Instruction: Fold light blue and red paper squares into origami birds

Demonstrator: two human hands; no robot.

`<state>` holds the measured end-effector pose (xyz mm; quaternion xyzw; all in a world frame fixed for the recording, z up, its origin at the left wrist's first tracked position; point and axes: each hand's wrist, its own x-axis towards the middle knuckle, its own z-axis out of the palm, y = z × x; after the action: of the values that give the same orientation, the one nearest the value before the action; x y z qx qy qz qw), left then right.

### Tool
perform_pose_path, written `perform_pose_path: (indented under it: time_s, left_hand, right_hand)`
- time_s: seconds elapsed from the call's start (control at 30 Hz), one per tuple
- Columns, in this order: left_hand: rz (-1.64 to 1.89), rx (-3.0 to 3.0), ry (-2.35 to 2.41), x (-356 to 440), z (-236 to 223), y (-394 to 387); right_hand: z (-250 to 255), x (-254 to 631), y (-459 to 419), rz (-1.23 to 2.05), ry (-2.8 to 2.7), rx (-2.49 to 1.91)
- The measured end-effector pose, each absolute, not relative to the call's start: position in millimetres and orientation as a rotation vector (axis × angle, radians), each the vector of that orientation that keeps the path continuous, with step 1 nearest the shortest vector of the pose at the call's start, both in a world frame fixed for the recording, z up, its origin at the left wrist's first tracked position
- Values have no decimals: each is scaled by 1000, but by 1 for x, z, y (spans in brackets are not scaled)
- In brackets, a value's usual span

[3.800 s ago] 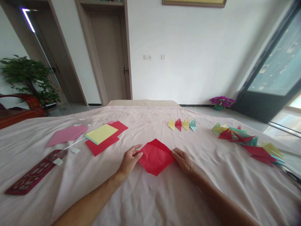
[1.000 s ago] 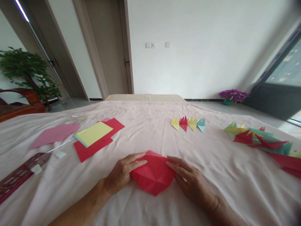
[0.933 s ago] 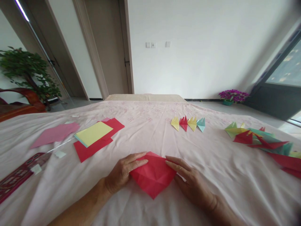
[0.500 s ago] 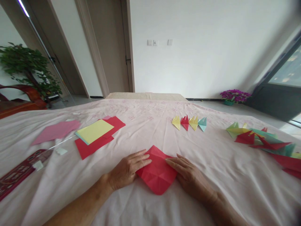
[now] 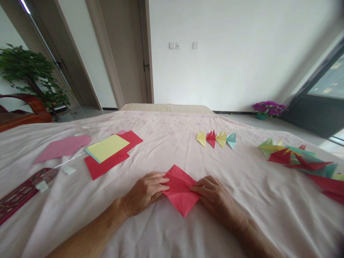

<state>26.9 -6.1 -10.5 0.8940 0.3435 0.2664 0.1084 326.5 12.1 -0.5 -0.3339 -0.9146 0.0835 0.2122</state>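
Observation:
A folded red paper square (image 5: 179, 190) lies as a diamond on the pale pink cloth (image 5: 166, 229) right in front of me. My left hand (image 5: 145, 191) rests palm down at its left corner, fingers together and pressing on the paper's edge. My right hand (image 5: 213, 195) lies at the right corner, fingertips curled onto the paper and pressing it flat. Both hands hold the sheet down against the cloth.
A stack of yellow and red sheets (image 5: 110, 152) and a pink sheet (image 5: 63, 147) lie at the left, with a dark red patterned strip (image 5: 18, 199) nearer me. A row of small folded pieces (image 5: 216, 139) sits ahead. Several folded paper pieces (image 5: 301, 161) pile up at the right.
The red paper has been collapsed from a wide, loose diamond into a narrower, flatter one. Both hands have drawn closer together and now press down on its side corners.

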Motion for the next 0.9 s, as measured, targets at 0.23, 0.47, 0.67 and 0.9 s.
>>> perform_pose_path:
  time_s: [0.23,0.47,0.67,0.9]
  left_hand:
    - [936,2422,1360,32,-15,-1]
    - [847,2387,1674,35,-19,4]
    - [840,2431,1721,38,-17,-3]
    - [863,2299,1785,42,-14,0]
  right_hand:
    - [-7,318,27,402,-2372,-1129]
    - [-7,310,28,338,-2348,-1280]
    - [-10,310,26,361,-2293,-1318]
    - [-19,311,32,354,-2207,-1384]
